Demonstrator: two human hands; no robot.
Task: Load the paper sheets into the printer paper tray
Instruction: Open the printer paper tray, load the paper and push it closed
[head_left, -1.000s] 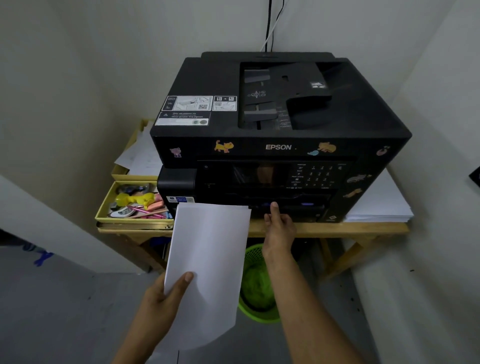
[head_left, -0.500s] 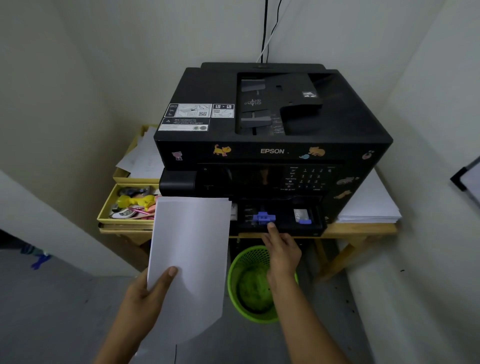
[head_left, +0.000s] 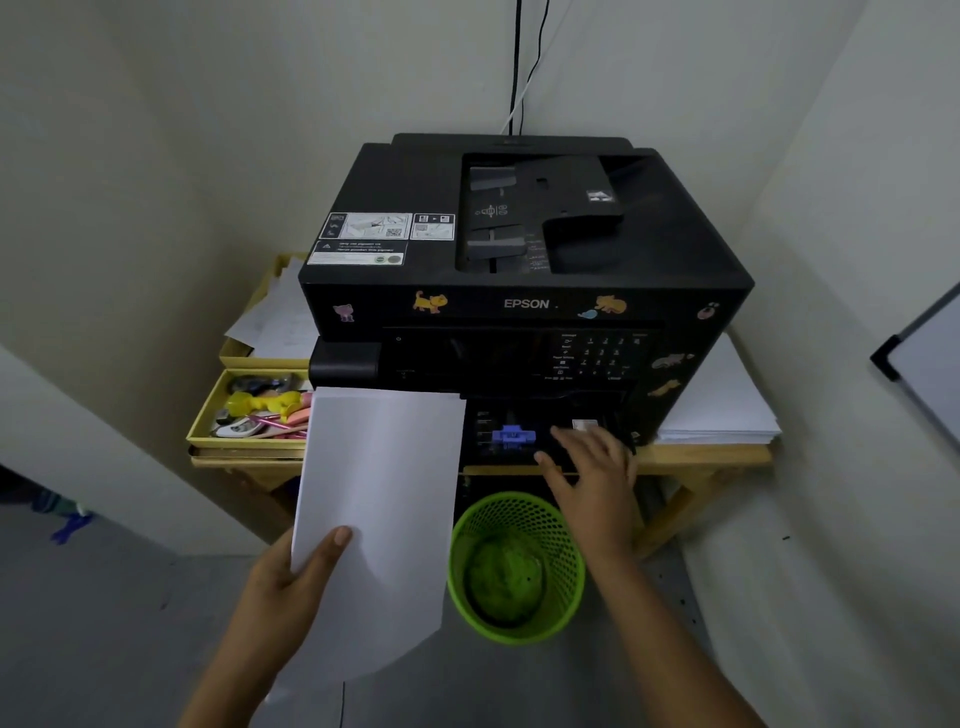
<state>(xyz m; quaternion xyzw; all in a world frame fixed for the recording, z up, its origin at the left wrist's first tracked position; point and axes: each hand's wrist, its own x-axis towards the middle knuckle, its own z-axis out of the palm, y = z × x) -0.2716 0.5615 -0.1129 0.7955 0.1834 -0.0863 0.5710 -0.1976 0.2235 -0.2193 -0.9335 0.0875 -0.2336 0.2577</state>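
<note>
A black Epson printer (head_left: 524, 270) stands on a wooden table. Its paper tray (head_left: 498, 447) is pulled out at the lower front, showing a blue paper guide (head_left: 512, 435). My left hand (head_left: 291, 577) grips the lower left edge of the white paper sheets (head_left: 379, 499), thumb on top, holding them upright in front of the printer's left side. My right hand (head_left: 592, 467) reaches over the tray's right part with fingers spread and straight, right of the blue guide. The paper hides the tray's left end.
A green mesh bin (head_left: 514, 566) stands on the floor under the tray. A stack of white paper (head_left: 722, 405) lies on the table (head_left: 701, 454) right of the printer. Yellow trays (head_left: 208, 415) with stationery and loose sheets sit to the left. Walls close in on both sides.
The tray came out from the printer front. My right hand moved from its front handle to the right part of the tray. The view pulled back slightly; the sheets stay in my left hand.
</note>
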